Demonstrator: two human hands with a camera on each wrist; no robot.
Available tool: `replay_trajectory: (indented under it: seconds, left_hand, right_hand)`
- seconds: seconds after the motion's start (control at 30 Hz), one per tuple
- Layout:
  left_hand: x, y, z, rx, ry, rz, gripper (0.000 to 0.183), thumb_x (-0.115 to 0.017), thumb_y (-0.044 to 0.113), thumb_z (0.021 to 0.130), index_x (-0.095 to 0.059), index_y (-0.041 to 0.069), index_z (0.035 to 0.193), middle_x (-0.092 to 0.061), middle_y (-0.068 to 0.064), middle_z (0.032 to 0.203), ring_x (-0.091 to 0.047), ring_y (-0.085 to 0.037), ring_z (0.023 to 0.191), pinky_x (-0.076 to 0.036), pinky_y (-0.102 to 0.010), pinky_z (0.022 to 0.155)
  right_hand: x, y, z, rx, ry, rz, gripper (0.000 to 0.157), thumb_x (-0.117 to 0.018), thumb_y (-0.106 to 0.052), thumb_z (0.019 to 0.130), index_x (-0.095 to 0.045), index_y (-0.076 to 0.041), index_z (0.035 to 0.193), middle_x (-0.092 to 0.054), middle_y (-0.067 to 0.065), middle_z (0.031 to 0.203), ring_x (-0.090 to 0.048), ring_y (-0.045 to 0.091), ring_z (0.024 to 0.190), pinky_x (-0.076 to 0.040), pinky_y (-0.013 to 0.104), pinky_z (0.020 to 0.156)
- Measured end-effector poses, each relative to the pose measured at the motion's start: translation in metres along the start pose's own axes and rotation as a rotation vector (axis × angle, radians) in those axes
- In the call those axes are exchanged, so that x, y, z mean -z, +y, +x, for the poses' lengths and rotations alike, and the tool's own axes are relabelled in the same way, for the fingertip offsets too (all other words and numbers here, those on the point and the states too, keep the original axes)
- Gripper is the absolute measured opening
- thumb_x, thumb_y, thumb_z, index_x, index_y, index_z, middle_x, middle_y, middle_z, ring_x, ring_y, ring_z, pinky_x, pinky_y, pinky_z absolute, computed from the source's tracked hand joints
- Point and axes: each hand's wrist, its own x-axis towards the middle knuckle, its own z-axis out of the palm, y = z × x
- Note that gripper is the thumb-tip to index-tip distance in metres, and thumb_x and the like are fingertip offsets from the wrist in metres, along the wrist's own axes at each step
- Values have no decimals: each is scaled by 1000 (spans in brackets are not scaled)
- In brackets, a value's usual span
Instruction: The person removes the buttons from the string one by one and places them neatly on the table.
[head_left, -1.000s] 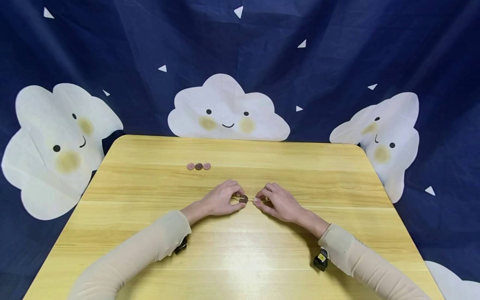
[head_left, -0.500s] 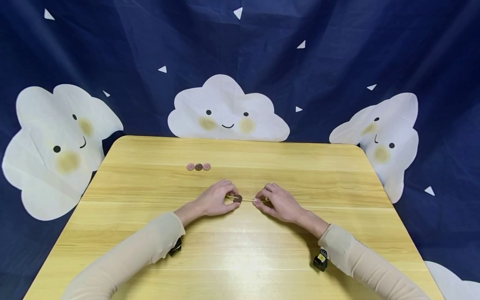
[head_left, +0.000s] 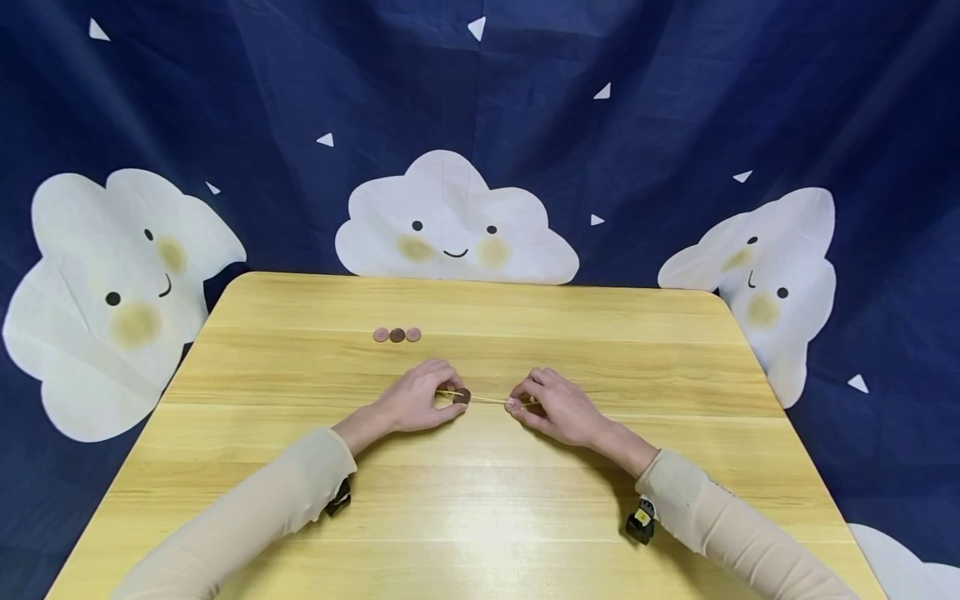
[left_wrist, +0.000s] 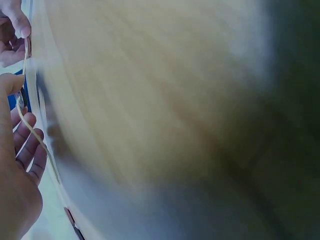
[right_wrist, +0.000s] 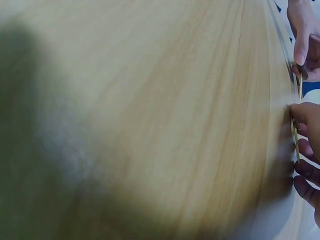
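My left hand point(head_left: 420, 398) pinches a dark brown button point(head_left: 462, 397) between thumb and fingers, above the middle of the table. Facing it, my right hand point(head_left: 561, 405) pinches a pink button point(head_left: 513, 405) by its edge. A pale yellow cord point(head_left: 489, 400) runs through both buttons and spans the gap between the hands, nearly straight. In the left wrist view the cord's tail point(left_wrist: 37, 135) trails back past the left fingers. A shorter end of cord point(right_wrist: 297, 145) shows by the right fingers in the right wrist view.
Beyond the left hand, a pink button point(head_left: 381, 335), a brown button point(head_left: 397, 335) and another pink button point(head_left: 413, 335) lie in a row on the wooden table point(head_left: 480, 500). A dark blue curtain point(head_left: 525, 100) with clouds hangs behind the table's far edge.
My left hand has moved to the left with the brown button, widening the gap and showing more cord between the buttons. The right hand has stayed in place.
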Motion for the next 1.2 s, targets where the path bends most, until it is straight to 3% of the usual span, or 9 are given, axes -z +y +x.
replay_trajectory:
  seconds: [0.33,1.2]
  left_hand:
    - [6,-10,-7,24,26,-16,24,-81,35,89,-72,20,104,-66,7,99,-58,-9,95,-55,-32,89]
    - [23,-33,-25,34,113,12,22,-83,32,88,-70,19,100,-65,6,95,-58,-11,93,-54,-35,87]
  right_hand:
    - [0,0,0,0,-10,-8,23,-73,-35,100,-73,-18,116,-68,-3,105,-60,14,98,-54,35,85]
    - [-2,1,-1,8,21,-5,22,-71,-38,101,-74,-20,113,-67,-6,101,-56,10,92,-51,30,79]
